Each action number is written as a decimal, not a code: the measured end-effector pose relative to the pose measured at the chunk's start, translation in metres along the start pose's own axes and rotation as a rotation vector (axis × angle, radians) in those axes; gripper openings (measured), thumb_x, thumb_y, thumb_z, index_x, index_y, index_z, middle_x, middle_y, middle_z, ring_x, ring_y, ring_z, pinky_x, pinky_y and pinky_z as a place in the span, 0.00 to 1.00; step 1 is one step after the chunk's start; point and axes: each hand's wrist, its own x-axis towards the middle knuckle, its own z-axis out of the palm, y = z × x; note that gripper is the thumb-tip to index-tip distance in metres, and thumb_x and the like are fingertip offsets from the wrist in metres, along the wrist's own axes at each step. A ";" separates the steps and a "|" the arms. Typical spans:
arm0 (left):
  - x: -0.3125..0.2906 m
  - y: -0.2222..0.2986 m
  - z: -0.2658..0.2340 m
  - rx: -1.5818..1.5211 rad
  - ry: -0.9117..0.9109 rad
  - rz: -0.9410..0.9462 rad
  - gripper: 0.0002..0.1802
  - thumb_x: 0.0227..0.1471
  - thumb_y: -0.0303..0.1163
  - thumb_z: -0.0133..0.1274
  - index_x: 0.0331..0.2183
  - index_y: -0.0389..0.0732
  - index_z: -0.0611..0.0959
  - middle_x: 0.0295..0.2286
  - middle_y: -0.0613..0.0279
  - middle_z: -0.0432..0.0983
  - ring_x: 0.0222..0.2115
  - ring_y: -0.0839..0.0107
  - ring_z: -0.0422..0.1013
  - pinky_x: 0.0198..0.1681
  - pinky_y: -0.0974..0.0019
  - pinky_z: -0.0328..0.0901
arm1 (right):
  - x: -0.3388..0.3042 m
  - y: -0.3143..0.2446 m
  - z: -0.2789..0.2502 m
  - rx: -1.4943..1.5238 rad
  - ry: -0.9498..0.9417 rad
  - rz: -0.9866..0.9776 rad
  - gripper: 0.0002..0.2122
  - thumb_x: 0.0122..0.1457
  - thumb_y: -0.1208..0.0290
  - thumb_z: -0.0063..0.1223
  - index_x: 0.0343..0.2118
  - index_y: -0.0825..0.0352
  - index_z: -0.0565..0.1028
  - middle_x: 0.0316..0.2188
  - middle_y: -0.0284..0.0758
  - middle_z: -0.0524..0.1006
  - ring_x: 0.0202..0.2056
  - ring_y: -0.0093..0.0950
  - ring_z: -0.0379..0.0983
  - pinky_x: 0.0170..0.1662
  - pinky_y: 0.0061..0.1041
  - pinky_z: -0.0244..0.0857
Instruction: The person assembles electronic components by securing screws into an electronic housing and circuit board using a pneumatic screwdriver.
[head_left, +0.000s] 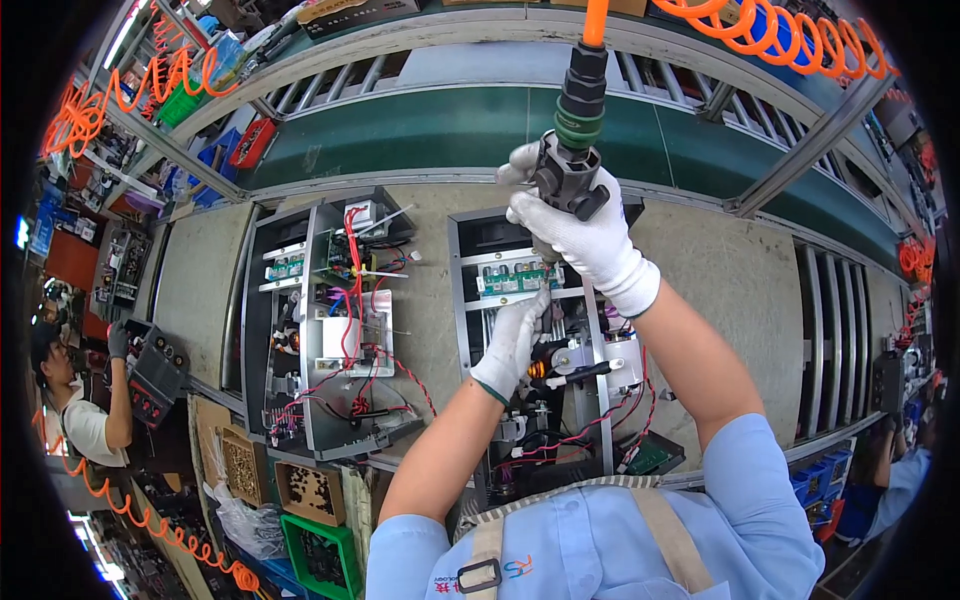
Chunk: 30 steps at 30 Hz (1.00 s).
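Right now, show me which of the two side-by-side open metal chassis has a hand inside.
The right chassis: the left hand reaches into it, and the right hand holds a tool above. No hand touches the left chassis.

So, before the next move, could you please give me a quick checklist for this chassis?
1. Pneumatic driver gripped in the right hand: ok.
2. Left hand gloved: ok.
3. Driver tip seated on a fastener: cannot tell, the hands hide it.
4. Straight orange hose running up, off the chassis: ok.
5. Red wires tucked inside the chassis: not ok, some hang out on its right.
6. Left fingertips clear of the driver tip: cannot tell.
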 end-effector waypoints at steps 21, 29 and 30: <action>-0.090 0.013 -0.013 -0.435 -0.190 0.194 0.14 0.56 0.25 0.48 0.45 0.33 0.71 0.35 0.53 0.73 0.31 0.68 0.70 0.33 0.70 0.69 | -0.080 -0.110 -0.015 0.042 0.024 -0.450 0.19 0.58 0.75 0.49 0.53 0.71 0.64 0.44 0.47 0.74 0.33 0.28 0.76 0.36 0.25 0.71; -0.161 -0.036 0.015 -0.484 -0.243 -0.015 0.12 0.58 0.37 0.51 0.36 0.37 0.75 0.18 0.69 0.67 0.11 0.81 0.57 0.14 0.78 0.53 | -0.189 -0.123 -0.050 0.381 0.173 -0.529 0.23 0.59 0.66 0.47 0.54 0.72 0.63 0.46 0.50 0.72 0.29 0.29 0.71 0.31 0.30 0.65; -0.162 -0.041 0.013 -0.495 -0.335 0.001 0.12 0.58 0.36 0.51 0.37 0.37 0.75 0.20 0.68 0.68 0.15 0.80 0.61 0.17 0.78 0.56 | -0.195 -0.122 -0.049 0.392 0.265 -0.524 0.22 0.59 0.66 0.46 0.54 0.72 0.63 0.46 0.49 0.72 0.29 0.28 0.71 0.31 0.30 0.65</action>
